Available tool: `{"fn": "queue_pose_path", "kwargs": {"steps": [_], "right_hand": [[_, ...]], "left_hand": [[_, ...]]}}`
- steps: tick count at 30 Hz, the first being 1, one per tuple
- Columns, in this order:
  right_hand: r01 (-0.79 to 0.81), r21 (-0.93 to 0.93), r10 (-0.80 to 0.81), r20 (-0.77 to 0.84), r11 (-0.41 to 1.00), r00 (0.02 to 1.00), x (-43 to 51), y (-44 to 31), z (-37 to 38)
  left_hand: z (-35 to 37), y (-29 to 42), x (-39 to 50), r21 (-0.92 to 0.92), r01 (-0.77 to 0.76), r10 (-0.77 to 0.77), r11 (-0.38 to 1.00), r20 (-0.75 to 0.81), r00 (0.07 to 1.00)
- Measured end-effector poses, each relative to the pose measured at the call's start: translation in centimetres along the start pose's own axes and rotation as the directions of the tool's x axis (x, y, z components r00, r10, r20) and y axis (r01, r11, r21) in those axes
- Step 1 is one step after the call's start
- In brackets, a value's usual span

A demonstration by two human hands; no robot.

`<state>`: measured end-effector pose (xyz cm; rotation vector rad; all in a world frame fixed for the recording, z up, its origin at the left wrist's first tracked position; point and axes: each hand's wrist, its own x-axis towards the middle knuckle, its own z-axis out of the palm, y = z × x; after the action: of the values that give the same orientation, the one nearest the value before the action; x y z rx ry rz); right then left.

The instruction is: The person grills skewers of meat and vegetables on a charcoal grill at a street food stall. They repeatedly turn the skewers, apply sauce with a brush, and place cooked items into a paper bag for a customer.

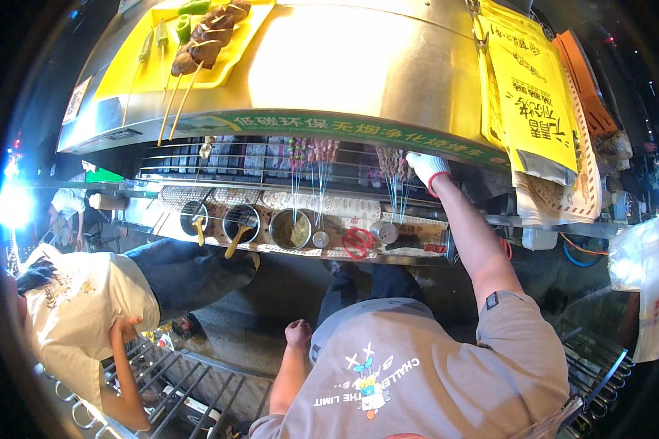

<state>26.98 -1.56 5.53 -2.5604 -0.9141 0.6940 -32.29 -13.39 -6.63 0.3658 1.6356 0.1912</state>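
My right hand (428, 167), in a white glove with a red cuff, reaches to the grill beside a bunch of meat skewers (392, 164); its fingertips are partly hidden, so its grip cannot be made out. More meat skewers (323, 151) and a bunch with green and red pieces (297, 153) lie over the grill (236, 174), their sticks towards me. One skewer (206, 149) lies apart at the left. My bare left hand (298, 333) hangs low by my side, fingers curled, with nothing visible in it.
Pots with brushes (241, 224), a metal bowl (290, 229), shakers (384, 232) and red bands (357, 243) stand along the front shelf. A yellow tray (126, 60) with skewers sits on the steel hood (417, 66). Yellow bags (532, 93) hang at right. Another person (88, 296) sits at left.
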Motion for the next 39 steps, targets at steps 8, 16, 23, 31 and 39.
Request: {"fn": "queue_pose_path", "kwargs": {"steps": [8, 16, 23, 31, 39], "right_hand": [[0.013, -0.168, -0.021, -0.051, 0.986, 0.998, 4.3, 0.2, 0.0], [-0.07, -0.118, 0.067, -0.025, 0.991, 0.997, 4.4, 0.7, -3.3], [-0.1, -0.081, 0.103, 0.033, 0.992, 0.994, 3.8, 1.0, -4.1], [-0.12, -0.02, 0.122, 0.117, 0.993, 0.986, 1.9, 0.7, -3.3], [-0.005, 0.3, -0.014, 0.062, 0.954, 0.998, -5.2, -0.9, -2.7]], "left_hand": [[0.0, 1.1, -0.3, 0.03, 0.014, -0.015, 0.999, 0.039, 0.999], [-0.7, 0.1, -1.2, 0.062, 0.063, -0.059, 0.996, -0.077, 0.995], [-1.3, -0.4, -1.0, 0.074, 0.075, -0.072, 0.994, -0.05, 0.996], [-1.4, -1.3, 0.2, 0.051, 0.046, -0.045, 0.998, -0.022, 0.999], [-1.1, -3.1, 0.8, -0.043, 0.04, -0.042, 0.998, -0.055, 0.998]]}}
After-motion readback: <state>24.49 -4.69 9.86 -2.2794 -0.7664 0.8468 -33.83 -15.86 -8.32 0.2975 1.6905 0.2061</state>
